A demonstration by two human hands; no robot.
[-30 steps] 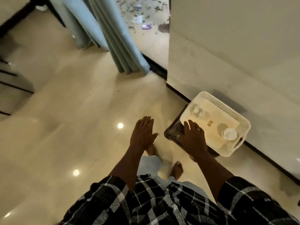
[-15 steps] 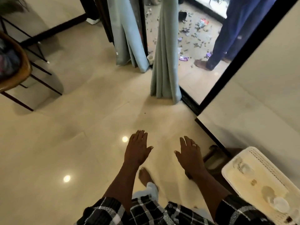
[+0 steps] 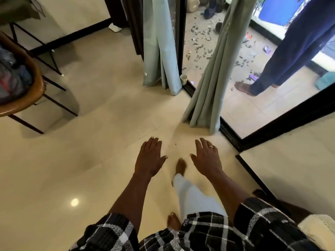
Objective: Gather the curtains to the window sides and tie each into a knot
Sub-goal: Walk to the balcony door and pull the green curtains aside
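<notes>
Both the left hand [image 3: 149, 158] and right hand [image 3: 206, 157] hover flat, apart and empty, over glossy tile, with soft pleated grey-green curtains [image 3: 210, 82], seemingly unknotted, at twelve o'clock.

both hands [image 3: 178, 158] empty, curtains [image 3: 210, 84] hanging loose

Both forearms reach forward and down, bare below rolled plaid sleeves. The left hand [image 3: 149, 158] and right hand [image 3: 206, 156] hang palm-down side by side, apart, fingers straight and slightly spread, holding nothing. A ring sits on one right-hand finger.
</notes>
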